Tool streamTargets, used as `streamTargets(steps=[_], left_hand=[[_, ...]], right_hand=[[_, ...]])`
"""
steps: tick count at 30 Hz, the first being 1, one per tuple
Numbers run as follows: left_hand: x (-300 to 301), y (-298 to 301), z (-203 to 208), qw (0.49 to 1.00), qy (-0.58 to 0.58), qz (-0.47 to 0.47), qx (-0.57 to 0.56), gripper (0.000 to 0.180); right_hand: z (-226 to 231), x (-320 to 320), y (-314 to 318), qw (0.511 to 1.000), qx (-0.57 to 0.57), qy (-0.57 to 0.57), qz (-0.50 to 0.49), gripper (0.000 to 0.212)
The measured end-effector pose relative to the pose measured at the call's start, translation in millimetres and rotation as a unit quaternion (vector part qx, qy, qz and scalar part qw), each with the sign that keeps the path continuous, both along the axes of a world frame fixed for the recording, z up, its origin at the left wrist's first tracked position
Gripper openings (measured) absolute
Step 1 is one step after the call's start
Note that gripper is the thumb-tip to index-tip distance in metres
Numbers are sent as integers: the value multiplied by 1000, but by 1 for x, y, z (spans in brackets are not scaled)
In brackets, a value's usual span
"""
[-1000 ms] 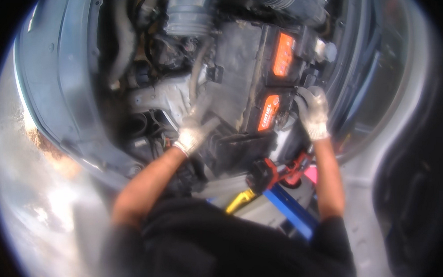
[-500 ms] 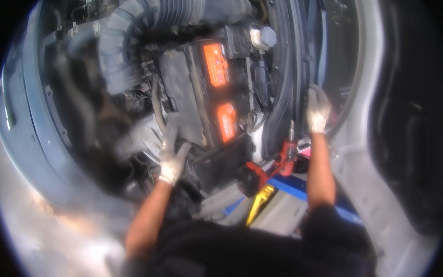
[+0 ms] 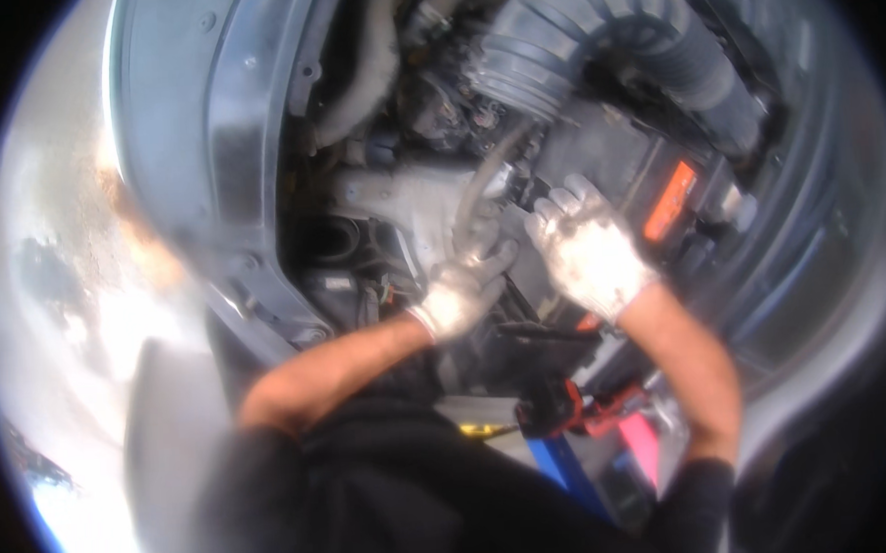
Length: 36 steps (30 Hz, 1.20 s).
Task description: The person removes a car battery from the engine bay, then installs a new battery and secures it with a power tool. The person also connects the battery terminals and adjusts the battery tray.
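My left hand [image 3: 462, 294], in a whitish work glove, is beside the lower end of a grey hose or cable sleeve [image 3: 481, 189]. Its thumb and forefinger stand apart, and I see nothing held between them. My right hand [image 3: 592, 254], gloved too, hovers over or rests on the black car battery [image 3: 602, 153], its fingers bent inward toward the thumb. Whatever those fingers may hold is hidden and blurred. An orange label [image 3: 669, 201] shows on the battery, right of my right hand.
A ribbed air intake duct [image 3: 570, 29] arches beyond the battery. Along the left runs the grey-blue front body panel [image 3: 189, 110]. Close to my body, below the battery, lie a red and black cordless power tool [image 3: 570, 408], a yellow-handled tool [image 3: 484, 430] and a blue bar [image 3: 563, 470].
My right hand has come from the windshield-side edge inward over the battery, close to my left hand. My view has turned, so the engine bay sits tilted and further right.
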<state>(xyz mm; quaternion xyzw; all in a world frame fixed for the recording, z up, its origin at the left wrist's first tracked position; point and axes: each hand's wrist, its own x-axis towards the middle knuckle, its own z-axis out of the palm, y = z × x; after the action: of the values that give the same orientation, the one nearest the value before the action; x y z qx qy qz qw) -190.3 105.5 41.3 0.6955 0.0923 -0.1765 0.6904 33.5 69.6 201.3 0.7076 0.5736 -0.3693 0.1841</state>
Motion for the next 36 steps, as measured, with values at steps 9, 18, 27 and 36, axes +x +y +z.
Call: streamTargets(steps=[9, 18, 27, 36], left_hand=[[5, -13, 17, 990, -33, -27, 138, 46], [25, -2, 61, 995, 76, 38, -55, 73], [35, 17, 58, 985, 111, 1, -130, 75], [42, 34, 44, 969, 112, 29, -216, 79]], right_hand=[[-69, -30, -6, 992, -83, -40, 82, 24], [-57, -30, -17, 999, 20, -21, -15, 5], [-41, -35, -12, 999, 30, -9, -12, 14], [-37, -32, -7, 985, 164, -11, -59, 20]])
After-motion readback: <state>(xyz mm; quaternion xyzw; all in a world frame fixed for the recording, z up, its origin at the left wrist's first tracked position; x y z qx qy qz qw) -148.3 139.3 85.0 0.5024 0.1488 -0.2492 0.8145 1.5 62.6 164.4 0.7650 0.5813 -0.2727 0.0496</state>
